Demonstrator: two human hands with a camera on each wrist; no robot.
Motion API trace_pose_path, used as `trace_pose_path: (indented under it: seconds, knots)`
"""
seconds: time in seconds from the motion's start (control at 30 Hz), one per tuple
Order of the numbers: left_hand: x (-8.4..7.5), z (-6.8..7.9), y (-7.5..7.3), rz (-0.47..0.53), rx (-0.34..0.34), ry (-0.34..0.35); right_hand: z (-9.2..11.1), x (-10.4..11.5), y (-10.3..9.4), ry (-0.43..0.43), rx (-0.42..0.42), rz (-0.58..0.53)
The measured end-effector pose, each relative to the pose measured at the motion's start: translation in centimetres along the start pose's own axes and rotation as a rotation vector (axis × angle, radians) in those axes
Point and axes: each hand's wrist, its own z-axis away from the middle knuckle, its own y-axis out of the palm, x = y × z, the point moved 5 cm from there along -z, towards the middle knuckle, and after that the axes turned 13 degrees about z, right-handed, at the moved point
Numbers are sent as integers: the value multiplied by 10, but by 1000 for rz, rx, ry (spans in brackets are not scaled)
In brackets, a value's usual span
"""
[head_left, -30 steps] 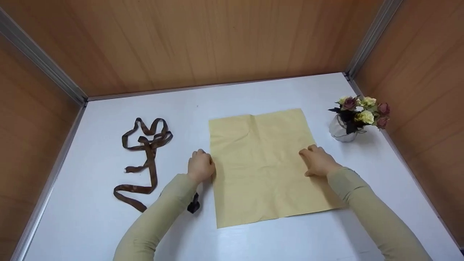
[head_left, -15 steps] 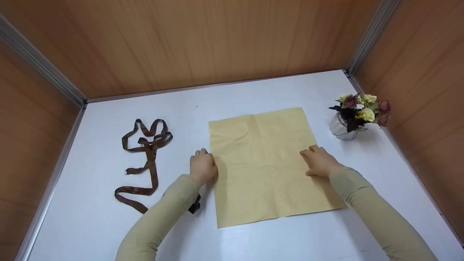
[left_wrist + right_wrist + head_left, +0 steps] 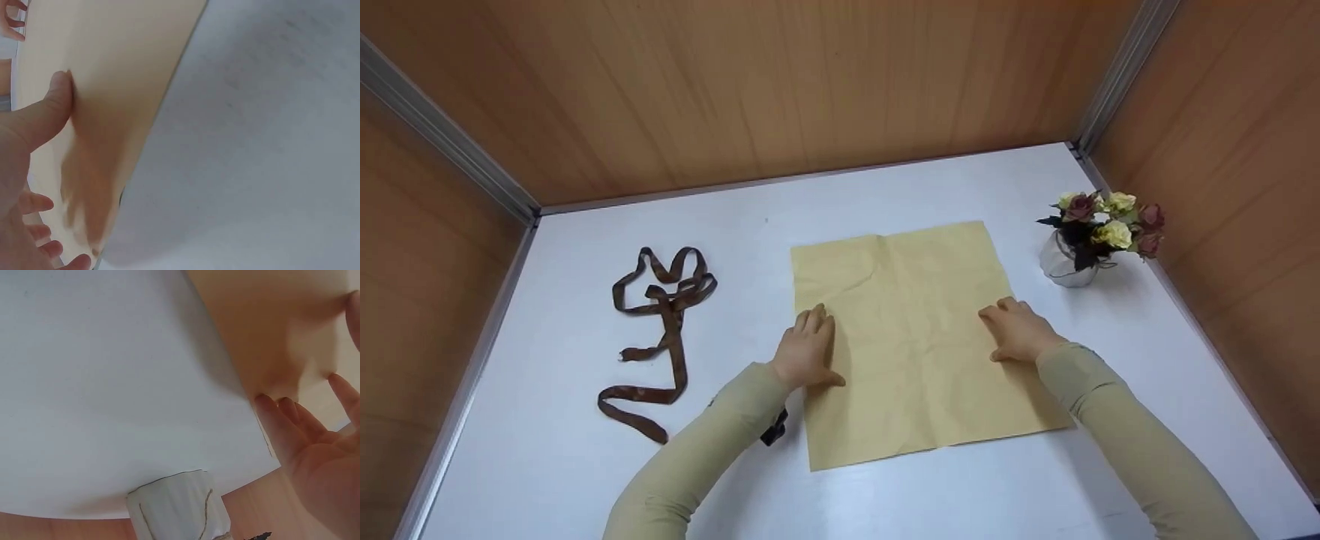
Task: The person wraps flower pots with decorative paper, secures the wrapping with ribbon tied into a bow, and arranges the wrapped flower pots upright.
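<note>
A large sheet of creased tan paper (image 3: 907,300) lies flat on the white table. My left hand (image 3: 805,352) is over the sheet's left edge, thumb spread away from straightened fingers. In the left wrist view, the thumb tip (image 3: 61,90) rests on the paper or just above it; I cannot tell which. On the opposite side, my right hand (image 3: 1020,331) rests with spread, slightly bent fingers on the paper near its right edge. Its fingertips (image 3: 264,402) touch the sheet in the right wrist view. Neither hand grips anything.
A long brown ribbon (image 3: 676,352) lies loosely looped on the table at left. Toward the right wall stands a white pot (image 3: 1066,262) of yellow and mauve flowers (image 3: 1112,234). Wood-grain panels (image 3: 810,82) enclose the back and sides. A small black object (image 3: 774,427) shows below my left wrist.
My left hand has shifted right onto the paper, its curled fingers now straightened and the thumb spread out. My right hand and the paper stay nearly where they were.
</note>
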Motion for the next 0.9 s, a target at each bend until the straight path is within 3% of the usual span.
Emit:
trace_pose_path:
  seconds: [0.13,0.23,0.9]
  knots:
    - [8,4,2,-25,102,-151,0,0,4,3,22,-27]
    - [9,4,1,-51,126,-200,0,-2,5,9,31,-33]
    - [6,0,-2,-54,76,-186,2,-2,-2,1,7,-30]
